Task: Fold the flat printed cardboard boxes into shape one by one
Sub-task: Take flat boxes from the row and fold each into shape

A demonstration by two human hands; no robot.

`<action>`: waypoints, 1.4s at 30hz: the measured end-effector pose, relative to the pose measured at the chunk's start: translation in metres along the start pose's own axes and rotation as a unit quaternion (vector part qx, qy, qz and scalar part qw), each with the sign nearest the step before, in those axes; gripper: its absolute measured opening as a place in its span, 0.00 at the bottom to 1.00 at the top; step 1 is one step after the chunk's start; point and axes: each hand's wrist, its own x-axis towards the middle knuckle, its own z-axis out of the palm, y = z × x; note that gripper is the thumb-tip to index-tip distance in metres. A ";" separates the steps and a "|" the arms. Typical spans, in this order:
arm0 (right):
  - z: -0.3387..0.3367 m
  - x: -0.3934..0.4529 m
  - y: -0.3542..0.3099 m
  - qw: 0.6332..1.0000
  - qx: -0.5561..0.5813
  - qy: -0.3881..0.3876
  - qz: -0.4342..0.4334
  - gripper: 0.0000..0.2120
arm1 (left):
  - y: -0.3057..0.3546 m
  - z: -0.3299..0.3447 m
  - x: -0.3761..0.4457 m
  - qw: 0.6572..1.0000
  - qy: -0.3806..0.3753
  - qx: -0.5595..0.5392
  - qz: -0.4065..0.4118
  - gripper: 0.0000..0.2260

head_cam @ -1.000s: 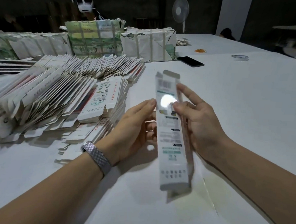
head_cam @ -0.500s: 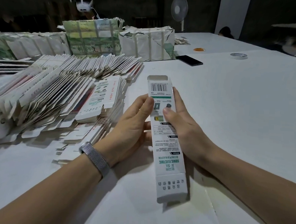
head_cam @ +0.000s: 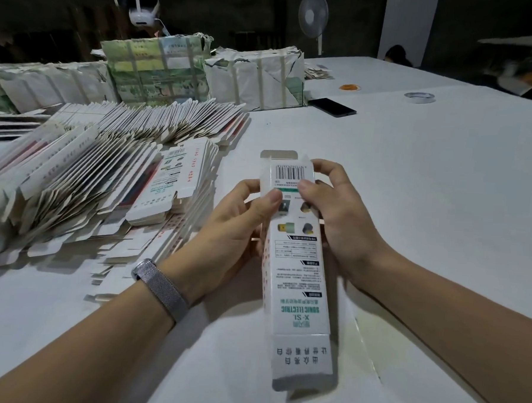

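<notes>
A long white printed cardboard box [head_cam: 297, 283] with a barcode at its far end is held lengthwise above the table, squared open with its end flaps unfolded. My left hand [head_cam: 235, 227] grips its left edge, thumb on the printed face. My right hand [head_cam: 334, 217] grips the right edge near the barcode, thumb on top and fingers curled behind. A large fanned pile of flat printed boxes [head_cam: 84, 173] lies to the left.
Wrapped bundles [head_cam: 256, 77] and a green printed bundle [head_cam: 154, 69] stand at the back of the white table [head_cam: 429, 185]. A black phone [head_cam: 333, 107], a tape roll [head_cam: 419, 97] and an orange ring [head_cam: 350, 87] lie farther back. A fan [head_cam: 313, 15] stands behind.
The box has turned from edge-on to face-up and come nearer to me. Both hands have slid up toward its barcode end.
</notes>
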 end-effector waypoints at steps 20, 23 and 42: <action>-0.004 -0.003 -0.007 1.000 -0.010 -0.010 -0.005 0.08 | 0.006 0.002 -0.005 0.998 -0.055 -0.002 0.003 0.21; -0.005 -0.003 -0.007 1.000 -0.018 -0.017 0.001 0.07 | 0.005 0.002 -0.006 0.999 -0.045 -0.011 -0.003 0.22; -0.007 0.003 0.000 0.999 0.020 0.013 -0.022 0.16 | 0.004 0.000 -0.004 0.999 -0.040 -0.016 -0.005 0.20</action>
